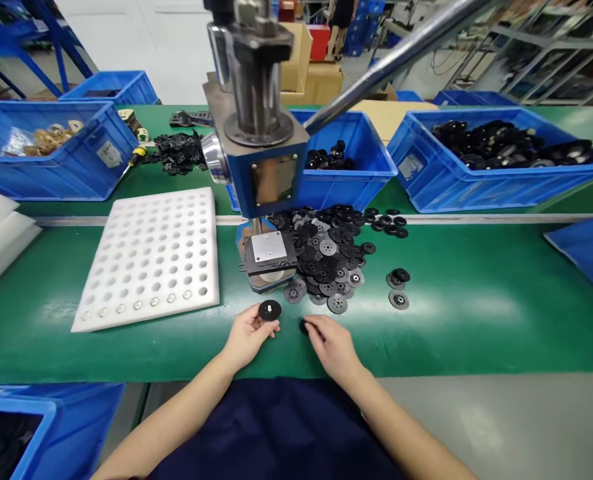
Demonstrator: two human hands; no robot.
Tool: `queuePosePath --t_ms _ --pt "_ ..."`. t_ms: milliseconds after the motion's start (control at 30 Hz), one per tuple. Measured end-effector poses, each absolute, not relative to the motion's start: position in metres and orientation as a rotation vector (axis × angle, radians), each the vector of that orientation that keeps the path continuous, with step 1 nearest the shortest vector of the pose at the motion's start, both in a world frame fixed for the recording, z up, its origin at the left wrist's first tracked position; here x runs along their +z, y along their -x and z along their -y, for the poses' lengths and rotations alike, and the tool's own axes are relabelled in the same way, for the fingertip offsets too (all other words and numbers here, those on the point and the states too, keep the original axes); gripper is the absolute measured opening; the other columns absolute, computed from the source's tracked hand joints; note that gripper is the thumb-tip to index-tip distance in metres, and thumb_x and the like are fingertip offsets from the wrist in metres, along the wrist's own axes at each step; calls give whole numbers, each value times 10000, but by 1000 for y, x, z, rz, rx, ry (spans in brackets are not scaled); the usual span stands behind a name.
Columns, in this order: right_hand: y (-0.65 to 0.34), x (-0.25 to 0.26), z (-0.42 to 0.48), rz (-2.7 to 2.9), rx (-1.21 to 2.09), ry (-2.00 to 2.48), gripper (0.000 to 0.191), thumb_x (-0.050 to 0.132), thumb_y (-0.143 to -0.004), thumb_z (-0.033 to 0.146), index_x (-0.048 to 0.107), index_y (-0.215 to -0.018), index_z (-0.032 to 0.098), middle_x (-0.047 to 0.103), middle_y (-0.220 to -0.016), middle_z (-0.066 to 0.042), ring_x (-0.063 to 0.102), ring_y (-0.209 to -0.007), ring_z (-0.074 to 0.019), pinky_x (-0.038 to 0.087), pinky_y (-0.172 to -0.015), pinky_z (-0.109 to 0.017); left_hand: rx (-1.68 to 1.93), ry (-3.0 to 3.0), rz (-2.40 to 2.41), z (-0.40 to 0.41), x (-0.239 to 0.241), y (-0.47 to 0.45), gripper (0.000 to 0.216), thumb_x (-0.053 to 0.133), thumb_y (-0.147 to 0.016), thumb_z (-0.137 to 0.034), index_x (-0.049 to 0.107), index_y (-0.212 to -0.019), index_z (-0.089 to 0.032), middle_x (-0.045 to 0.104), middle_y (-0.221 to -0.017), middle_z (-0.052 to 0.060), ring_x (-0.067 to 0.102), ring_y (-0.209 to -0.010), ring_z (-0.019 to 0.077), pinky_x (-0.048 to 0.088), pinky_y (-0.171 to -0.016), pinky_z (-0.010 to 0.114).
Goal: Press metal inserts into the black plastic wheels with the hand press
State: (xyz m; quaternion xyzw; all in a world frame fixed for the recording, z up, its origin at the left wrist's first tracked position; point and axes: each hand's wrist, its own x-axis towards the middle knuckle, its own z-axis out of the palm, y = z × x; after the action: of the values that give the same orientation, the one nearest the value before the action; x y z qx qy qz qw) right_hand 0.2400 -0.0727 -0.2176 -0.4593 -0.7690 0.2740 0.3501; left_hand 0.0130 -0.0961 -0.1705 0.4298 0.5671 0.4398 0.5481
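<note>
My left hand (249, 335) grips a black disc (270, 310) by its edge, and a small white stub stands up at the disc's centre. To its right, my right hand (331, 340) pinches a small black round part (304, 327), mostly covered by the fingers. Both hands are low over the green table, apart from each other. Just beyond them lies a heap of black and grey discs (328, 247). The hand press (275, 180) stands in front of me, with a silver plate (269, 247) under its ram.
Left of the press lies a white foam tray (161, 247) with rows of holes, its nearest row holding several small parts. Blue bins (476, 183) line the back. A screwdriver (135, 157) rests by the left bin. The press lever (396, 60) reaches up to the right.
</note>
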Motion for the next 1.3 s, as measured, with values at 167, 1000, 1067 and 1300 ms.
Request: queuePosePath --t_ms 167,1000,1067,1300 --pt "-215 -202 86 2062 485 1114 214 483 -968 182 680 -1051 166 666 -972 -98 597 -876 -189 551 -791 -355 1056 -1055 -1354 98 -171 -9 236 718 -810 -367 673 -846 -139 689 -745 44 611 -607 131 525 -612 263" --pt "-202 -166 70 1906 667 1236 384 690 -870 394 615 -1194 201 615 -1094 -107 606 -992 -227 534 -849 -396 1025 -1602 -1552 100 -172 -17 136 655 -806 -289 716 -864 -181 747 -815 62 658 -706 187 520 -684 296" --pt "-193 -157 72 1960 725 1150 384 703 -861 380 619 -1193 206 613 -1086 -102 597 -1023 -232 527 -882 -406 1028 -1646 -1552 100 -174 -15 158 655 -812 -311 716 -881 -183 751 -817 66 669 -716 199 533 -696 309" --pt "-180 -144 82 2097 629 1110 327 709 -864 352 636 -1129 173 607 -957 -76 566 -907 -212 494 -796 -379 1030 -1658 -1503 103 -180 -12 180 649 -822 -332 717 -905 -187 760 -817 61 681 -717 201 557 -714 321"
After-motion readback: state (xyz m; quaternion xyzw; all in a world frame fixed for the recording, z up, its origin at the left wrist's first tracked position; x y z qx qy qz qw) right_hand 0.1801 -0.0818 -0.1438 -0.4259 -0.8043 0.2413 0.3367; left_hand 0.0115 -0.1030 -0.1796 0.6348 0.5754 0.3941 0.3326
